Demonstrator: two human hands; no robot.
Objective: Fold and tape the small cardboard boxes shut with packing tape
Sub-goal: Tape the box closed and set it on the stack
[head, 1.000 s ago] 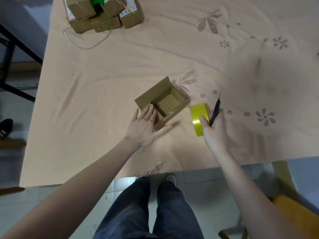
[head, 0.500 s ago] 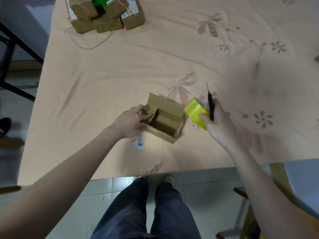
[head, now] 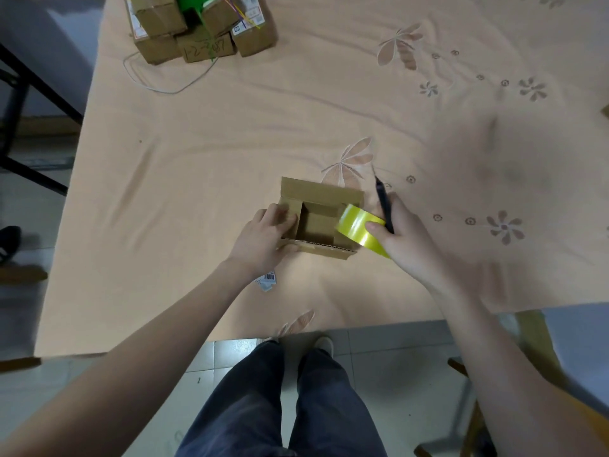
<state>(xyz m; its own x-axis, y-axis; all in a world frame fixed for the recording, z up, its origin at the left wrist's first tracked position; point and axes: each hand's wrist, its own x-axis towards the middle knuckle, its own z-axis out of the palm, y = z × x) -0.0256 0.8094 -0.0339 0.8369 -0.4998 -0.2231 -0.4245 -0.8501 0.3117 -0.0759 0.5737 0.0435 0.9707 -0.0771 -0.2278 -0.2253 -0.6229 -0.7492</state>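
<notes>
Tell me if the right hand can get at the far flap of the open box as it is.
Probably not freely: the right hand already grips the tape roll and a pen. The far flap itself stands uncovered beside it.

both forearms reached forward and inward from the lower corners. the left hand (head: 263,240) lay knuckles-up, fingers curled around something. the right hand (head: 400,237) was closed in a grip, thumb pointing left, wrist angled toward the right.
</notes>
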